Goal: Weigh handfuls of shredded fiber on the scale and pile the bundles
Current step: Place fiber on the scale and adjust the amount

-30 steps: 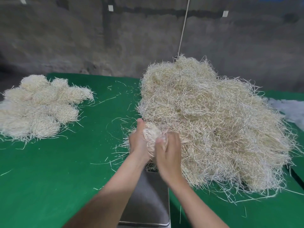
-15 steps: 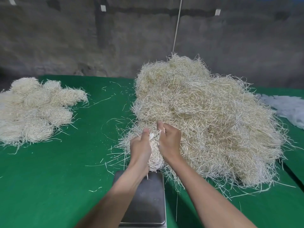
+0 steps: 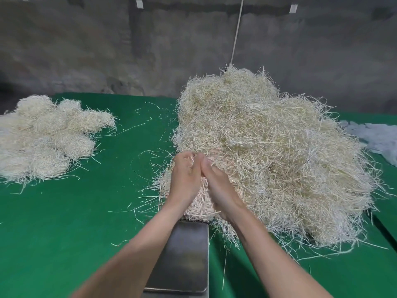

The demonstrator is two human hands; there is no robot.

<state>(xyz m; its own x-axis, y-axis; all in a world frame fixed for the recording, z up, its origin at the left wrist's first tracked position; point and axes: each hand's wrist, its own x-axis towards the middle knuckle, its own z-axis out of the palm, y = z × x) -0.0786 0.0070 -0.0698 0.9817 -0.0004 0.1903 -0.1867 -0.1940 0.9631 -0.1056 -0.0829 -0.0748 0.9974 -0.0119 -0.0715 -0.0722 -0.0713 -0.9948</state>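
The left hand [image 3: 184, 179] and right hand [image 3: 217, 186] had drawn together, each grip cupped round the handful [image 3: 200, 205]; it seemed compacted, ready for the scale [image 3: 184, 254].

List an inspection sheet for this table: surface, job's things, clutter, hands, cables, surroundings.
Surface: green cloth, strewn with stray strands.
Job's things: fiber heap right of centre; bundle pile at left; steel scale in front, its near part bare; handful at its far edge.
Clutter: pale sheets at right edge.
Hands: left hand and right hand cup the handful between them.
Cables: white cord hangs behind the heap.
Surroundings: grey wall.
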